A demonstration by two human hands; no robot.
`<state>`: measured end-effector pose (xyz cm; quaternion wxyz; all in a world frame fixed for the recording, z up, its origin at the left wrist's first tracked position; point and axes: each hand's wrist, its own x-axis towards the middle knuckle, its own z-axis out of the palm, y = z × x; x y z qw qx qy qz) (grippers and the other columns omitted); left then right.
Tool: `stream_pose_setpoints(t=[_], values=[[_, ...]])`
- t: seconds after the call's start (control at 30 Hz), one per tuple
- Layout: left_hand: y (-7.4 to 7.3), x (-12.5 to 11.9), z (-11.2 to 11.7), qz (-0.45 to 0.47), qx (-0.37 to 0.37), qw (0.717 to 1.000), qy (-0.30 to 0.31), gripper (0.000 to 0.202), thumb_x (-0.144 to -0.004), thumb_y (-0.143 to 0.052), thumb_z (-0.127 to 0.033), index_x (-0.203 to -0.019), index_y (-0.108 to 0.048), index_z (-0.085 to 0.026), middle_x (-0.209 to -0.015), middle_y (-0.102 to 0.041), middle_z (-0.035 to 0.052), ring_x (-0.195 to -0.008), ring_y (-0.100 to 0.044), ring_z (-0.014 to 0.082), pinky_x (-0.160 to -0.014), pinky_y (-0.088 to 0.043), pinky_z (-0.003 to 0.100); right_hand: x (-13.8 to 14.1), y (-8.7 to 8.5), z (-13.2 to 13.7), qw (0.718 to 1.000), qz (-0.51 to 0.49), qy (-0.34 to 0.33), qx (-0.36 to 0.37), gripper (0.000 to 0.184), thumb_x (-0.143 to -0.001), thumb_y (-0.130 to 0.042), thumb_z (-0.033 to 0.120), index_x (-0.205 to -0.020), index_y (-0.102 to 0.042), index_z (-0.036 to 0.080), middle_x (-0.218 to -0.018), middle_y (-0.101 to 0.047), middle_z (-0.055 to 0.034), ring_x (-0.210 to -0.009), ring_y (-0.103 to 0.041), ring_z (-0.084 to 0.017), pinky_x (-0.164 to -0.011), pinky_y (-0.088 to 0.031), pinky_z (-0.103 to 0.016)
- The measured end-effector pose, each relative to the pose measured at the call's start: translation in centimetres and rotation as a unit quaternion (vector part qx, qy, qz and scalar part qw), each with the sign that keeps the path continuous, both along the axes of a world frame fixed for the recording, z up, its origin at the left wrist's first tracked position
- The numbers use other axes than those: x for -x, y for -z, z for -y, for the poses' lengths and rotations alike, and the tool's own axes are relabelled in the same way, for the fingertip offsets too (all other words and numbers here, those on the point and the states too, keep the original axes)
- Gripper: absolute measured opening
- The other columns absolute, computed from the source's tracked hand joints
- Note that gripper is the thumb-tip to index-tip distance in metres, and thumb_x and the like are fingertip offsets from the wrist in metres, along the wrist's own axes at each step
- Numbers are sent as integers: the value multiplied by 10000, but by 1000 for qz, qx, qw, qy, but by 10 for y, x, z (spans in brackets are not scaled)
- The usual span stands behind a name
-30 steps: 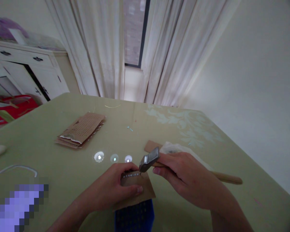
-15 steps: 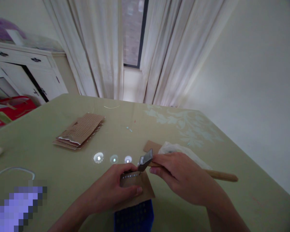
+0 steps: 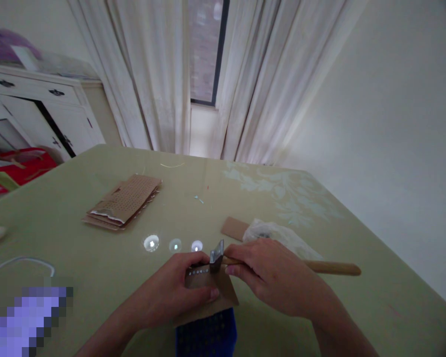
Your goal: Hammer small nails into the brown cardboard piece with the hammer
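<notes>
My left hand (image 3: 187, 287) grips a piece of brown cardboard (image 3: 226, 287), thumb on its face and fingers at the far edge. A row of small silvery round heads (image 3: 198, 271) runs along the top of the cardboard. In my right hand (image 3: 271, 277) is a hammer (image 3: 217, 255), held close to its metal head, its wooden handle sticking out to the right. The hammer head is down on the cardboard at the right end of the row, covering that spot. Beneath the cardboard lies a dark blue block with rows of small dots (image 3: 208, 334).
A stack of perforated brown cardboard (image 3: 124, 201) lies at the left of the table (image 3: 185, 198). Behind my right hand are a cardboard piece (image 3: 234, 228) and a clear plastic bag (image 3: 282, 238). A white cable (image 3: 25, 258) and a blurred-out purple rectangle (image 3: 29, 322) are at near left.
The hammer head has come down and slightly left onto the cardboard, my right hand moving with it. My left hand and the cardboard have stayed in place.
</notes>
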<state>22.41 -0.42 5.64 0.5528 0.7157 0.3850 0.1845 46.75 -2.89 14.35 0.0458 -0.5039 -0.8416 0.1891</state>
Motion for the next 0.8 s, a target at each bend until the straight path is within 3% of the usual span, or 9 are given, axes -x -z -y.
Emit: stream_pose_setpoints(t=[0.33, 0.6, 0.8], values=[[-1, 0, -1, -9, -8, 1000, -8, 448, -845, -801, -422, -1247, -810, -223, -1098, -826, 35, -1009, -714, 280, -869, -541, 322, 0, -1, -2, 1000, -3, 6, 9, 173, -1117, -617, 297, -1089, -781, 248, -895, -802, -31, -833, -711, -212, -744, -387, -305], [-3, -1, -1, -24, 4, 1000, -11, 421, -832, -805, -456, -1165, -822, -199, -994, -810, 25, -986, -708, 279, -890, -551, 334, 6, 2, -3, 1000, -4, 3, 24, 142, -1108, -642, 313, -1065, -763, 251, -897, -812, -17, -844, -730, -212, -755, -397, -307], [-5, 0, 0, -19, -13, 1000, -13, 422, -839, -802, -425, -1194, -816, -196, -1072, -822, 25, -994, -715, 275, -898, -549, 343, 9, 2, -3, 1000, -10, 5, 23, 142, -1099, -652, 294, -1032, -766, 243, -900, -812, -16, -838, -734, -211, -762, -410, -311]])
